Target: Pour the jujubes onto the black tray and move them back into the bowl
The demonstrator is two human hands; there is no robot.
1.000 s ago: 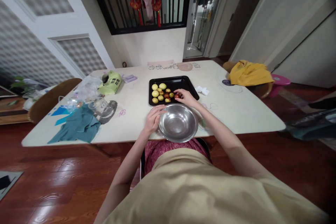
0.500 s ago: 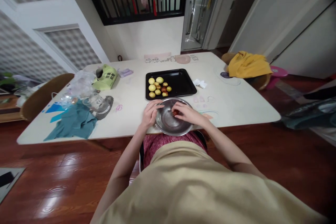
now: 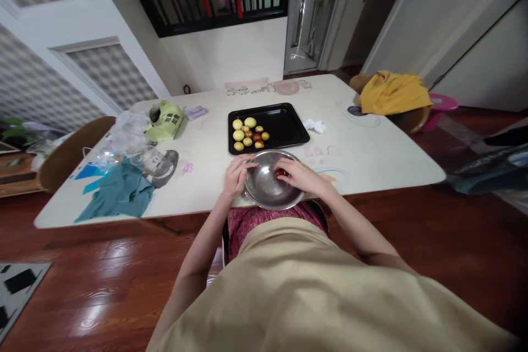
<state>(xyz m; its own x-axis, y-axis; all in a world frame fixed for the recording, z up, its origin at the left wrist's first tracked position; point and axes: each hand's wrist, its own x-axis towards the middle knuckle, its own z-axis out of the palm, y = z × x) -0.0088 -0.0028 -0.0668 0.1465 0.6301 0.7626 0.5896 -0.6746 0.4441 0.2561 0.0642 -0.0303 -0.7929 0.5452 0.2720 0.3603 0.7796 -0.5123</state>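
A shiny metal bowl [image 3: 268, 192] stands at the table's near edge, in front of me. My left hand [image 3: 237, 175] grips its left rim, fingers reaching over the edge. Inside the right part of the bowl, my right hand [image 3: 295, 173] has its fingers closed around a reddish-brown jujube [image 3: 281, 172], partly hidden by them. Just beyond the bowl lies a black baking tray [image 3: 284, 126]. Several yellow-green and brown jujubes [image 3: 238, 135] are grouped on the tray's left side.
A crumpled white tissue [image 3: 314, 126] lies right of the tray. On the table's left are a teal cloth [image 3: 119, 192], clear plastic packaging [image 3: 130, 132] and a light green bag [image 3: 167, 120]. A yellow garment [image 3: 394, 93] hangs over a chair at the right.
My right hand, with the jujube, has shifted slightly to the right within the bowl. My left hand stays on the rim. The whole view has tilted a little.
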